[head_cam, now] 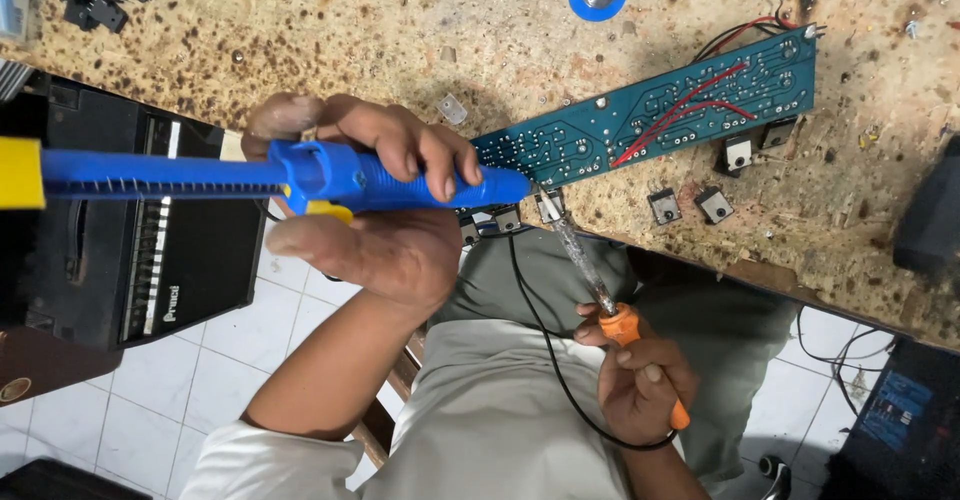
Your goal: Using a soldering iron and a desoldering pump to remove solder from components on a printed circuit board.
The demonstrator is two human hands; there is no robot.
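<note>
While the blue desoldering pump point(330, 178) is gripped in the left hand point(370, 200), its nozzle is held at the near edge of the blue-green circuit board point(660, 110), which lies on the scorched bench point(400, 30). The soldering iron point(600, 290) is gripped by its orange handle in the right hand point(640, 380), with the tip brought up to the same edge of the board, just beside the pump nozzle. For a sound joint clearance, it is judged that both tips should be kept together on one pad and the nozzle held close. The left fingers are wrapped over the pump barrel, thumb underneath near the yellow button. The right wrist is held low, below the board, fingers closed around the handle. Loose black transistors point(690, 205) are noted just below the board.
</note>
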